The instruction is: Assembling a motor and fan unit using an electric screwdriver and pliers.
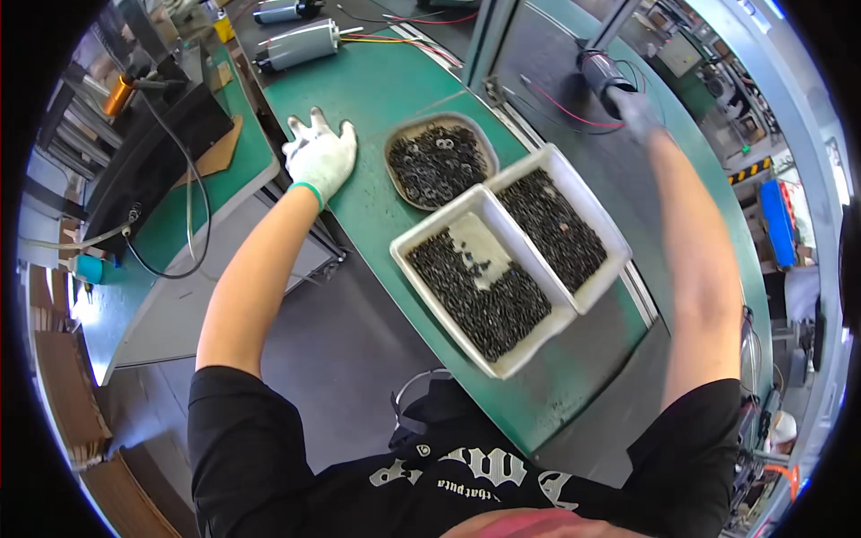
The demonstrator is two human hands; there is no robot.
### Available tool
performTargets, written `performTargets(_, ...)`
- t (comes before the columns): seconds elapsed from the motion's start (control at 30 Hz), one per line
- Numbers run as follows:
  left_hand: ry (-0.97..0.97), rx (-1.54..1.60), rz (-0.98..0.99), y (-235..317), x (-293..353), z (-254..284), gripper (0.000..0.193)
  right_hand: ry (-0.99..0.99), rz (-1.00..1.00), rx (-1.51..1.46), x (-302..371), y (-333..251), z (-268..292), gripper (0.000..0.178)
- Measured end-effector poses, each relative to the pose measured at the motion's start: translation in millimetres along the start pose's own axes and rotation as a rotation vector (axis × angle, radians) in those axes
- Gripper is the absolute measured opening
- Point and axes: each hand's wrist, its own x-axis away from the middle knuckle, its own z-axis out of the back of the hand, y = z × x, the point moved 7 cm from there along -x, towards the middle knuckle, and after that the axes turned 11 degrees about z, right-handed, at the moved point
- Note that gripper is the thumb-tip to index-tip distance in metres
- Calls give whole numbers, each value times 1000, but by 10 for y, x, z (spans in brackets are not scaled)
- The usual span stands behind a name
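Observation:
My left hand [321,158], in a white glove with dark fingertips and a green cuff edge, lies on the green tabletop [377,81], fingers spread and holding nothing. Far to the right, my gloved right hand [637,113] is at the near end of a dark cylindrical motor [603,75] with red and black wires. Motion smears this hand, and its fingers are partly hidden, so its grip is unclear. Between my arms stand a round-cornered tray [489,148] of dark ring-like parts and two white bins, one nearer [402,247] and one to its right [619,235], with small black parts.
A silver motor [300,47] with red and yellow wires lies at the far left of the table. A metal upright [491,40] rises beyond the bins. To the left, a black machine [157,148] with a looping cable stands on another green bench.

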Motion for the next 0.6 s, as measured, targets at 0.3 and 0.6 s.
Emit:
performTargets(0.3, 142, 21, -102, -4, -317, -198, 73, -124, 8, 181, 2633, 252, 1215, 38)
performTargets(0.6, 372, 81, -763, 722, 868, 938, 40, -41, -182, 310, 4820, 48, 1425, 31)
